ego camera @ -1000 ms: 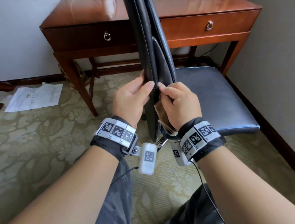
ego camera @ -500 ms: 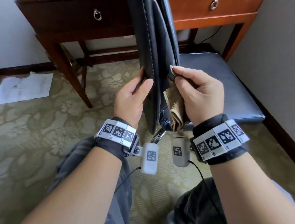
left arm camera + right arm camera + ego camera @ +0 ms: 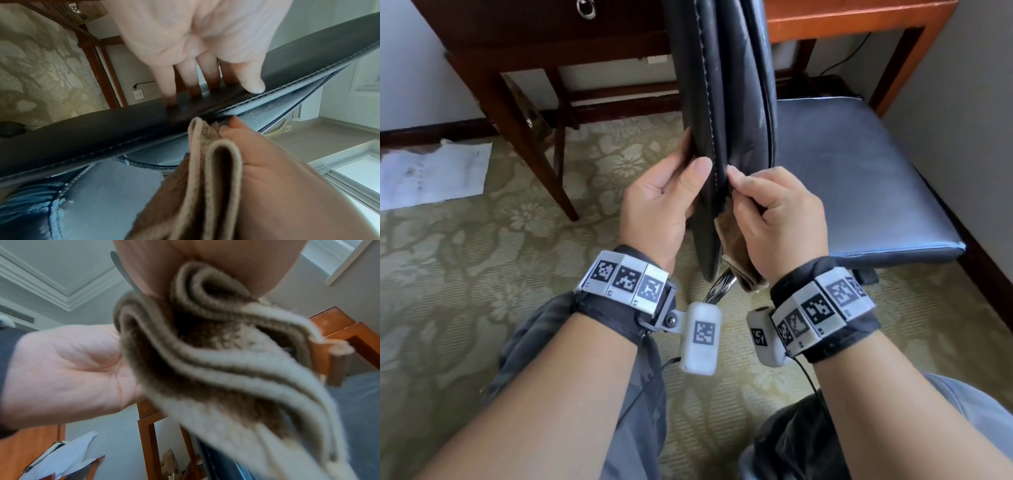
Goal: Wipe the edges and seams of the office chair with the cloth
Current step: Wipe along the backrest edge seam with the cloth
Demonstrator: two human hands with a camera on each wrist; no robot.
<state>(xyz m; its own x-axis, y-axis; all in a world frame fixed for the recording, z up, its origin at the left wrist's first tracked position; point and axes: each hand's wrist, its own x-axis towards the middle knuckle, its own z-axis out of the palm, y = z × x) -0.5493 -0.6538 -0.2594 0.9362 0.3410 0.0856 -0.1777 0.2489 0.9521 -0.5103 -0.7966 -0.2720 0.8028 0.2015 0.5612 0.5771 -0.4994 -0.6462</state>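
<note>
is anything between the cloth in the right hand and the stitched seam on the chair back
Nothing visible does. The right hand grips the folded cloth with its fingertips already at the groove beside the stitched seam of the chair back. The left hand grips the edge on the other side of the seam, not in the cloth's path.

The chair back looks like smooth black leather with a dull sheen and a pale stitched seam; the seat is the same skin, bluish, scuffed at its edge; the cloth is a soft, nubbly beige towel, matt, with ribbed hems; the desk is glossy red-brown wood with a shiny metal ring pull; the carpet is rough, woven, matt; crumpled paper lies matt white.
</note>
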